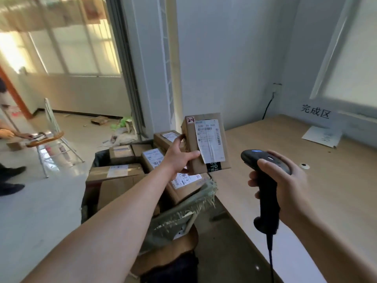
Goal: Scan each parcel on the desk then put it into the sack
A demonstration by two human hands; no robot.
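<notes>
Head cam: left hand holds a small cardboard parcel up at frame centre, thumb across the near face, fingers round the left side. Parcel is upright, off the desk, above the sack, w/ its white shipping label facing the cam. Barcode + "530 05 065" are readable, and a small sticker marked "2-3" sits at its top left corner.

Right hand, centre right, has its fingers curled tight round the grip of a black handheld scanner. Scanner head is turned toward the parcel, just right of it, not touching. Scanner cable drops to the bottom edge of frame.

Sack sits lower centre, just beside the left edge of the desk. It has a woven, frayed rim and an open mouth. Several other boxes w/ labels are piled at the mouth, below the held parcel; can't tell which are fully inside.

Desk is a pale wood top filling the right of frame. Upper right on it lies a white paper sheet; on the wall behind is a sign reading 完成区. A small round cap sits on the desktop right of the scanner.

Left of frame: a chair w/ items on the seat, and at the far left edge another person's hand + dark shoes
</notes>
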